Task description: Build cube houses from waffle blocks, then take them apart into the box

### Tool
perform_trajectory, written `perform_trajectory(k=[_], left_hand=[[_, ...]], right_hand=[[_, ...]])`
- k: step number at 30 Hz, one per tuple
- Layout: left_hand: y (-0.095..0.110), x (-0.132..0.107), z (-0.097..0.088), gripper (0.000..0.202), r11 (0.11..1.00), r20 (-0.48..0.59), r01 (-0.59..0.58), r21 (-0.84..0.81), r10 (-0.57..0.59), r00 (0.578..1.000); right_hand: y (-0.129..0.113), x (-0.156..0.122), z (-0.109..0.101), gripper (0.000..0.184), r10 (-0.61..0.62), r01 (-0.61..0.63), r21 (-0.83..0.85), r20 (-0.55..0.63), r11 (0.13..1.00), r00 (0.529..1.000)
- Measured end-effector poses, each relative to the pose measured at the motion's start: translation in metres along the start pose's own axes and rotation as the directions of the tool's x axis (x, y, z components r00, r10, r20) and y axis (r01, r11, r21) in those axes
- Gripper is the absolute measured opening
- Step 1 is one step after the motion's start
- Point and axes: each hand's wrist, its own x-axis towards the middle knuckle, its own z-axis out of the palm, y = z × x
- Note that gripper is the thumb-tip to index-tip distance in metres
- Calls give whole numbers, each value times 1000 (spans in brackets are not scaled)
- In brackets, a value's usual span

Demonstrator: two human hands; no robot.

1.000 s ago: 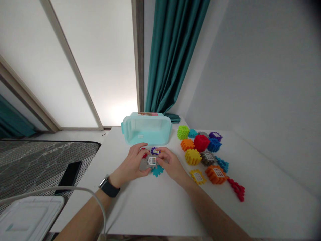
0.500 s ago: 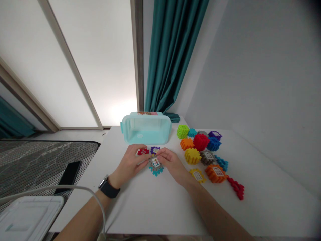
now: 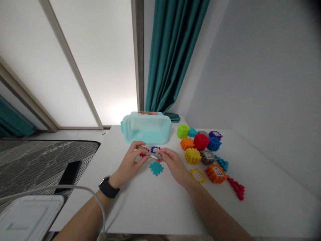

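A grey toothed building tile (image 3: 153,156) is pinched between my two hands, tipped so that it shows nearly edge-on. My left hand (image 3: 132,158) grips its left side with thumb and fingers, and my right hand (image 3: 172,163) has hold of its right side. Just below, a turquoise toothed tile (image 3: 156,168) lies flat on the white table. Beyond my fingers are a purple tile with a white window piece (image 3: 155,149) and a red tile (image 3: 143,154), the red one partly hidden by my left hand.
An open turquoise plastic bin (image 3: 146,129) rests on its side at the back. To the right sit stacked toothed tiles in several colours, among them a red stack (image 3: 201,142) and an orange stack (image 3: 216,173). A white cable (image 3: 75,187) crosses at lower left.
The grey tile has been lifted off the turquoise tile and tilted, moving slightly away from me. The turquoise tile now lies uncovered.
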Motion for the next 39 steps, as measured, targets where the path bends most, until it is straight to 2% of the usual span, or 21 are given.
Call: perform_trajectory(k=[3,7,10,13,15,21,24,25,27,29,31,34,39], left_hand=[[1,3,1,10,993,-37,111,-37,-112,993],[-2,3,5,13,983,3,158,-90,-159,987],[-3,1,9,14,989,2,121,-81,-122,993],[-4,-2,11,46,999,-2,32,40,-32,999],[-5,-4,11,56,990,12,-21,140,19,1000],[-14,-6,9,45,952,-10,-82,294,89,996],[-18,-6,7,42,951,-6,-102,292,109,994],[-19,-6,6,42,954,-6,-102,283,108,994],[-21,-5,5,42,962,-7,-89,257,94,996],[-22,-5,5,42,973,-6,-67,221,70,998],[-23,-4,5,43,983,-2,-45,179,46,999],[-24,-5,6,44,990,18,-29,136,27,999],[-24,-6,9,45,995,20,-13,102,11,1000]], right_hand=[[4,0,0,30,-57,54,-93,-34,994,998],[8,-1,5,23,-176,171,-236,-2,957,984],[8,-1,7,27,-196,189,-248,-3,950,981],[7,1,5,30,-145,137,-187,-34,973,989],[7,2,3,32,-103,97,-145,-32,985,994],[15,2,5,32,-107,105,-118,-14,988,994],[20,0,6,22,-153,146,-194,-20,970,988],[21,0,5,21,-198,184,-247,-36,951,979],[19,-2,3,35,-332,293,-386,-36,875,943],[15,-4,-1,46,-459,410,-514,36,754,888],[11,-5,-4,44,-527,492,-589,128,641,840],[8,-6,-8,36,-545,528,-646,201,552,814],[7,-6,-11,30,-547,530,-702,236,476,803]])
